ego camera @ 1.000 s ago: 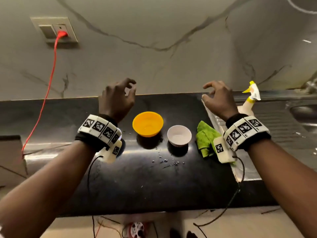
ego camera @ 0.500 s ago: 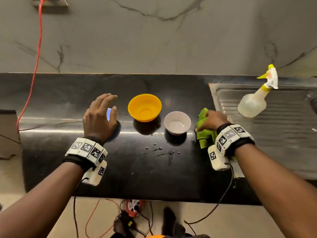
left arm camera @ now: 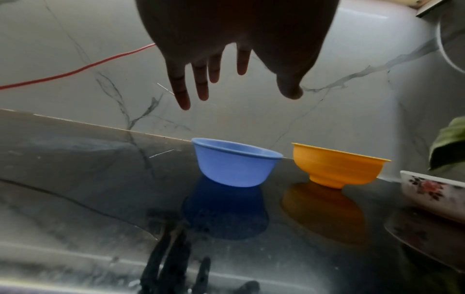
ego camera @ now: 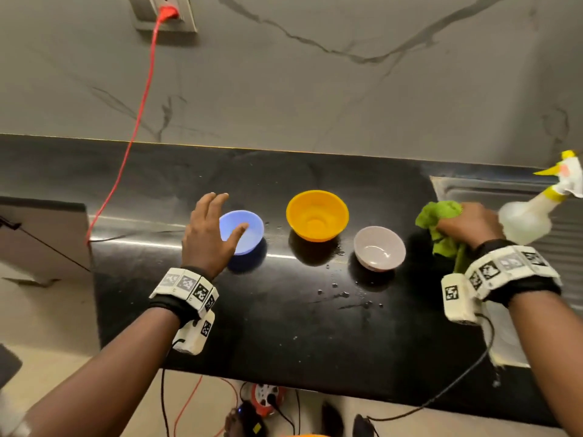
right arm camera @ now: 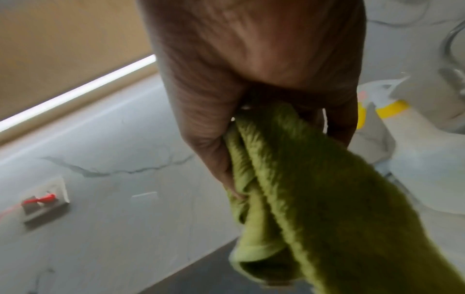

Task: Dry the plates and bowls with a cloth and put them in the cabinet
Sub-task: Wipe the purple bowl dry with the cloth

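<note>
Three bowls stand on the black counter (ego camera: 284, 326): a blue bowl (ego camera: 244, 230) (left arm camera: 236, 162) on the left, an orange bowl (ego camera: 317, 214) (left arm camera: 338, 165) in the middle, and a white flowered bowl (ego camera: 380, 247) (left arm camera: 432, 189) on the right. My left hand (ego camera: 209, 234) (left arm camera: 226, 65) hovers just above and left of the blue bowl, fingers spread and straight, holding nothing. At the right, my right hand (ego camera: 465, 223) (right arm camera: 251, 99) grips a bunched green cloth (ego camera: 441, 228) (right arm camera: 314, 189), lifted off the counter.
A spray bottle (ego camera: 533, 212) stands on the steel sink drainboard (ego camera: 568, 241) close behind my right hand. Water drops (ego camera: 340, 291) lie in front of the bowls. A red cable (ego camera: 135, 127) runs from the wall socket (ego camera: 164, 14) down to the counter's left end.
My right hand has closed on the green cloth and raised it. My left hand has shifted off the blue bowl, which now shows beside it. The head view moved left and upward.
</note>
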The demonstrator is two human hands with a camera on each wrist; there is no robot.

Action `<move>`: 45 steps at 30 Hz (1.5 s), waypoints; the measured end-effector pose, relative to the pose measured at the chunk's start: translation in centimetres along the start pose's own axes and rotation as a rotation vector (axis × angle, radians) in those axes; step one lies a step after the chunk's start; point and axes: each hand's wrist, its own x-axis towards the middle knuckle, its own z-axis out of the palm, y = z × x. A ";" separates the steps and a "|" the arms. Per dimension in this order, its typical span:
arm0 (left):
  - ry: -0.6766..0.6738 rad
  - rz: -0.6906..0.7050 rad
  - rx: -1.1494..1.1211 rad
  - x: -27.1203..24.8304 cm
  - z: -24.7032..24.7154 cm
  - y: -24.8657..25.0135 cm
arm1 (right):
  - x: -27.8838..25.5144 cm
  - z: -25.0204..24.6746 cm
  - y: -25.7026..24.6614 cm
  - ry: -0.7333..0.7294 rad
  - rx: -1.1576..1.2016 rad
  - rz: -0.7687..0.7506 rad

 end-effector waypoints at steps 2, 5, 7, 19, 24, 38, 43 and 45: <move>-0.104 -0.059 -0.017 -0.1 0.2 -0.9 | -0.1 -0.6 -1.3 0.131 0.020 -0.049; -0.167 -0.188 -0.052 -0.3 0.6 -2.0 | -1.9 0.2 -3.8 0.196 0.118 -0.199; -0.154 -0.272 -0.029 -0.1 0.8 -2.7 | -3.6 1.5 -5.5 0.154 0.267 -0.298; -0.290 -0.500 0.123 0.6 1.3 -3.5 | -9.8 9.0 -8.9 0.027 0.315 -0.472; -0.230 -0.544 0.011 0.9 1.3 -2.9 | -11.0 10.0 -9.0 0.024 0.300 -0.511; 0.081 -0.177 -0.259 -0.7 -3.6 2.9 | -14.0 13.8 -10.3 0.028 0.443 -0.639; 0.039 -0.067 -0.383 -1.4 -4.5 6.2 | -14.4 14.0 -9.7 0.060 0.460 -0.682; 0.009 -0.045 -0.422 -1.6 -4.7 7.1 | -14.4 14.1 -9.2 0.068 0.463 -0.691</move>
